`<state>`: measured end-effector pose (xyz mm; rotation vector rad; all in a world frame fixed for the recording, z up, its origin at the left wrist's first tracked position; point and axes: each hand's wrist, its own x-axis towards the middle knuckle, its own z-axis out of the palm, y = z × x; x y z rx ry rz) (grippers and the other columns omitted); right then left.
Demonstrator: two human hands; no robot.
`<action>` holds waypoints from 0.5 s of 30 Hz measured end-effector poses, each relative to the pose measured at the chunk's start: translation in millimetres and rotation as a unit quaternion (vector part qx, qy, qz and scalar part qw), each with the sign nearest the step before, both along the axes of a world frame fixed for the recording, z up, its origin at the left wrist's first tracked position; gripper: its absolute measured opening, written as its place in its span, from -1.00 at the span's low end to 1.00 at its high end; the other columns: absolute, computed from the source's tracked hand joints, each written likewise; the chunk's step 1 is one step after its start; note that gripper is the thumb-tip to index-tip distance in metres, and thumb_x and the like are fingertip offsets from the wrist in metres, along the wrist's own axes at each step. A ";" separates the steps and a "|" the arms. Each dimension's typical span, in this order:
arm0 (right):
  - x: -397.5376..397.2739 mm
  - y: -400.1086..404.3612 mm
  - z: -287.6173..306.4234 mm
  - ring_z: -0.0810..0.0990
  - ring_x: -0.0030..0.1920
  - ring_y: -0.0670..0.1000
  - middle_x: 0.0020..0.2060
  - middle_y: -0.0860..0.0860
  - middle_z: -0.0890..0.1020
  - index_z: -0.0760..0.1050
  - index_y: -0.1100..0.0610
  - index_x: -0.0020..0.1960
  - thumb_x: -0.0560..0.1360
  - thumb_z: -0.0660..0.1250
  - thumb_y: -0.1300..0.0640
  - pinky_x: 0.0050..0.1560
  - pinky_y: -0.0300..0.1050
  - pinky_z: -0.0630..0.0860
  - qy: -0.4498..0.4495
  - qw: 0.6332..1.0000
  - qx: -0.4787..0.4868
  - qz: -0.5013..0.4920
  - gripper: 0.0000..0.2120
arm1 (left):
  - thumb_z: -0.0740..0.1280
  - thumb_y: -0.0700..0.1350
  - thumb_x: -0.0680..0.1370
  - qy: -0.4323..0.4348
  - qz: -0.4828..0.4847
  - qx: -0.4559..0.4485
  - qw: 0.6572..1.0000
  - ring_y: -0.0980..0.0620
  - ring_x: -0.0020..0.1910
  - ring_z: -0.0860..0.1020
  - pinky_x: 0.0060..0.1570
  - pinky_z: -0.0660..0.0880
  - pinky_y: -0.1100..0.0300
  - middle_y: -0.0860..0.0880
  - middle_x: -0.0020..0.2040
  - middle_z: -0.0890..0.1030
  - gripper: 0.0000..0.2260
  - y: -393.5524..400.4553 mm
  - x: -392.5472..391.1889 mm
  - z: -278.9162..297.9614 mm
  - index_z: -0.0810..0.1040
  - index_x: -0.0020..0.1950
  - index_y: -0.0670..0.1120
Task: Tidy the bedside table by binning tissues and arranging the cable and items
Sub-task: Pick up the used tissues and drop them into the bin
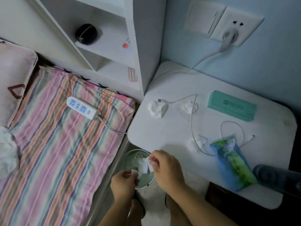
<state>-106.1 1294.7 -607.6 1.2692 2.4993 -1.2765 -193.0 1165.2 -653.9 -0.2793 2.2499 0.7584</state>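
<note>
The table (171, 128) lies up and to the right of both hands. The bin (147, 181) sits on the floor right under them.

The right hand (164, 170) pinches a white tissue (144, 167) over the bin, fingers shut on it. The left hand (124, 181), just below and left of the right one, has its fingers curled on a smaller white bit. I think that is tissue too, but it is blurry.

If the hands let go too near the rim, a piece could drift down onto the floor.

Three more crumpled tissues wait on the table, far above the hands. The long white cable (192, 121) runs over or right beside two of them, so grabbing a tissue could drag it along. The cable's long run goes up and down, away from the hands, and its plug end (160, 100) points left.
</note>
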 end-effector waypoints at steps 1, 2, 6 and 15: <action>4.6 -12.0 -4.2 0.57 -0.17 -0.03 -0.15 -0.06 0.64 0.54 0.04 -0.08 0.52 0.30 0.16 -0.18 -0.05 0.57 0.003 1.000 -0.005 0.007 -0.94 | 0.50 -0.26 0.37 -0.035 0.034 -0.006 0.999 0.12 -0.55 0.62 -0.54 0.48 0.29 -0.03 -0.53 0.65 -0.95 -5.2 2.1 -10.3 0.68 -0.28 -0.15; 9.8 -21.8 -10.8 0.57 -0.18 -0.05 -0.16 -0.08 0.63 0.55 0.03 -0.09 0.51 0.30 0.15 -0.18 -0.05 0.57 0.004 1.000 -0.011 0.007 -0.93 | 0.50 -0.29 0.37 -0.061 0.057 -0.009 0.996 0.07 -0.54 0.64 -0.52 0.54 0.25 -0.06 -0.52 0.65 -0.94 -9.2 3.9 -21.1 0.68 -0.28 -0.16; 23.9 -46.1 -51.0 0.61 -0.23 -0.15 -0.26 -0.13 0.68 0.64 0.02 -0.14 0.43 0.39 0.20 -0.17 -0.10 0.60 -0.017 0.996 -0.044 -0.080 -0.89 | 0.49 -0.27 0.39 -0.086 0.078 -0.021 0.993 -0.03 -0.47 0.67 -0.21 0.68 -0.02 -0.02 -0.54 0.65 -0.79 -17.6 7.0 -76.0 0.62 -0.39 -0.03; 24.1 -69.3 -155.4 0.64 -0.28 -0.19 -0.37 -0.17 0.66 0.63 -0.01 -0.23 0.42 0.46 0.18 -0.24 -0.25 0.61 -0.062 0.982 -0.107 -0.145 -0.89 | 0.38 -0.26 0.50 -0.091 0.004 -0.012 0.996 -0.13 -0.06 0.67 0.03 0.61 0.01 -0.12 -0.01 0.72 -0.74 -33.0 7.1 -197.2 0.64 0.17 -0.13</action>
